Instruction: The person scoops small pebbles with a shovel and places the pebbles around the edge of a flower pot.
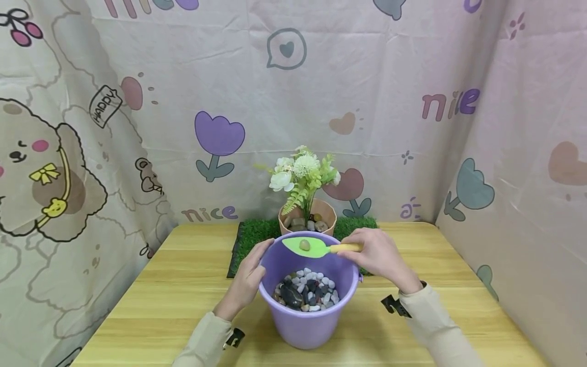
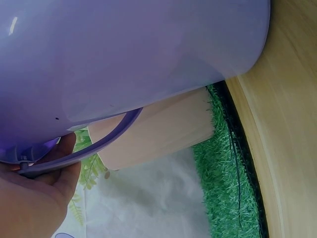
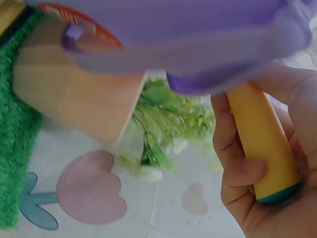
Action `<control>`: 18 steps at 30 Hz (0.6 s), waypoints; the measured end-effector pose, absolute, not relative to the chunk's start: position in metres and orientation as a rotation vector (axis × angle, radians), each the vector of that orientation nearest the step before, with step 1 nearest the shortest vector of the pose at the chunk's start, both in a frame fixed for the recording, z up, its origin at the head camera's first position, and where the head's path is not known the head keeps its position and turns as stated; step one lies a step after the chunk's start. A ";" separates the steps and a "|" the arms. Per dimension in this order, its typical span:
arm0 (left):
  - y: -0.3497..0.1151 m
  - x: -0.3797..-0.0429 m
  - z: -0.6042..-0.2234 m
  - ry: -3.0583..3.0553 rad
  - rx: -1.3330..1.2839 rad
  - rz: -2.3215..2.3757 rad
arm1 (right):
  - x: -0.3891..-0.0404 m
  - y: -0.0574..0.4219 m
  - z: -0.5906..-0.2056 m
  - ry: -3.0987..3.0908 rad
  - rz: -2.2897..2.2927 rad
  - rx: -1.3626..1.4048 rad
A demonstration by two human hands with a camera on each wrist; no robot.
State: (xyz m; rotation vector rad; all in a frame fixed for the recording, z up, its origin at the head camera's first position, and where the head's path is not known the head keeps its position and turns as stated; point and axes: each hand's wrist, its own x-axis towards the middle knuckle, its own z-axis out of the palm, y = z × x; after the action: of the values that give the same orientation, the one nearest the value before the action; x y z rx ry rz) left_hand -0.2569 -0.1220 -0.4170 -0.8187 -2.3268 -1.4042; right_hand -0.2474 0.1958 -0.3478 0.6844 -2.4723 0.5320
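A light green trowel [image 1: 316, 248] with a yellow handle [image 3: 262, 144] is gripped in my right hand [image 1: 377, 255], fingers wrapped around the handle. One round, yellowish-brown pebble [image 1: 304, 245] lies on its blade, over the far inside of a purple bucket [image 1: 308, 326]. At the bucket's left side my left hand [image 1: 247, 278] holds the rim, close to where the handle [image 2: 106, 141] joins it. White, black and brown stones [image 1: 316, 290] cover the bucket's bottom.
Behind the bucket stands a peach flowerpot [image 1: 330, 214] with white flowers [image 1: 300, 171] and stones in it, on a green turf mat [image 1: 249, 237]. The wooden table [image 1: 183, 285] meets printed cloth [image 1: 284, 102] at the back and both sides.
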 end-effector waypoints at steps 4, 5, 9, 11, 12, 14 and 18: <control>-0.122 -0.256 -0.415 -2.320 -0.822 -1.405 | -0.250 0.202 -0.338 -2.481 0.521 0.644; -0.122 -0.256 -0.415 -2.320 -0.823 -1.402 | -0.250 0.204 -0.336 -2.493 0.522 0.632; -0.121 -0.256 -0.415 -2.320 -0.824 -1.408 | -0.256 0.210 -0.327 -2.546 0.525 0.579; -0.121 -0.256 -0.415 -2.319 -0.821 -1.409 | -0.260 0.212 -0.322 -2.579 0.527 0.539; -0.121 -0.256 -0.415 -2.318 -0.821 -1.410 | -0.262 0.214 -0.321 -2.597 0.527 0.512; -0.121 -0.256 -0.416 -2.315 -0.819 -1.407 | -0.266 0.216 -0.318 -2.633 0.532 0.469; -0.121 -0.257 -0.418 -2.310 -0.828 -1.394 | -0.275 0.220 -0.317 -2.702 0.538 0.394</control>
State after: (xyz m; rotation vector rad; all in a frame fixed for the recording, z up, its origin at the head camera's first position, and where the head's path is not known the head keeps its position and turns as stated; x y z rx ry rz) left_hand -0.2573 -0.1210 -0.4184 -0.8276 -2.3103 -1.3937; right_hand -0.2750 0.2199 -0.3167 0.3945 -2.7019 0.5378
